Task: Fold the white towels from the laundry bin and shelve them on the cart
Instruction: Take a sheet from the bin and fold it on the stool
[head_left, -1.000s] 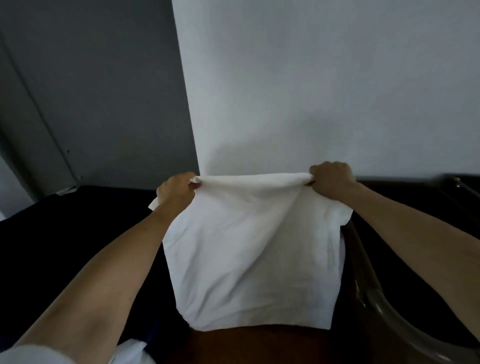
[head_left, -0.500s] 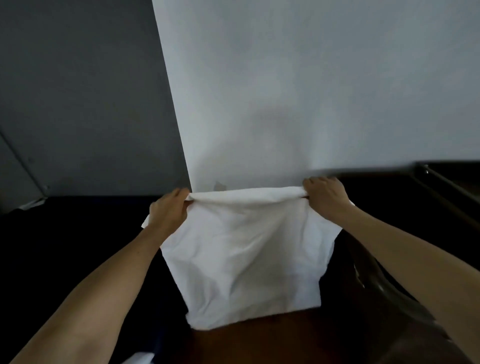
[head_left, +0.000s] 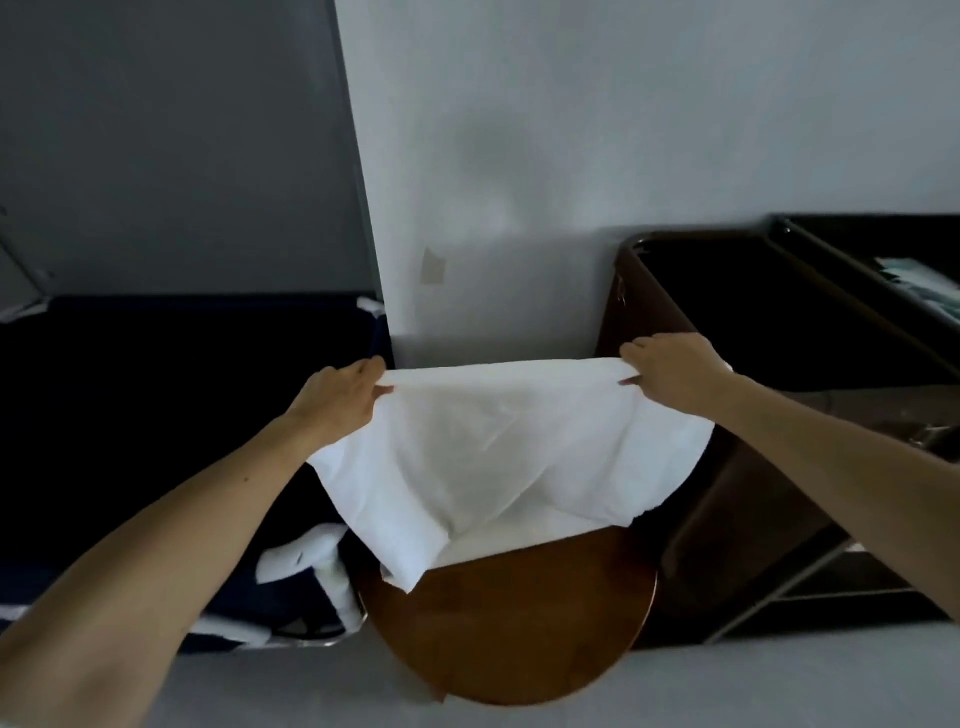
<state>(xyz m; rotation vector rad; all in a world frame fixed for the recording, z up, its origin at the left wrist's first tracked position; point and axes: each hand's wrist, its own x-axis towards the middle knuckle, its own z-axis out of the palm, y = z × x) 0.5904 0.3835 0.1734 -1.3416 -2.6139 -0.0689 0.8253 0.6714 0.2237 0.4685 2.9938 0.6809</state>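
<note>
Lowered since a moment ago, your white cloth towel (head_left: 498, 447) now drapes its bottom edge onto the round brown wooden table (head_left: 519, 629). Your left hand (head_left: 340, 392) and right hand (head_left: 670, 371) each pinch a top corner, stretching it.

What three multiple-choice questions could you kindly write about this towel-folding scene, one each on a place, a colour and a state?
1. Where does the lower end of the towel lie?
A. in a sink
B. on the round wooden table
C. on a chair seat

2. What colour is the towel?
A. red
B. green
C. white

3. How is the towel held?
A. the left hand and right hand each grip a top corner
B. by one hand only
C. it lies unheld

Answers: 1 B, its lower edge lies on the tabletop; 2 C, the cloth is plain white; 3 A, both hands grip its upper edge.
</note>
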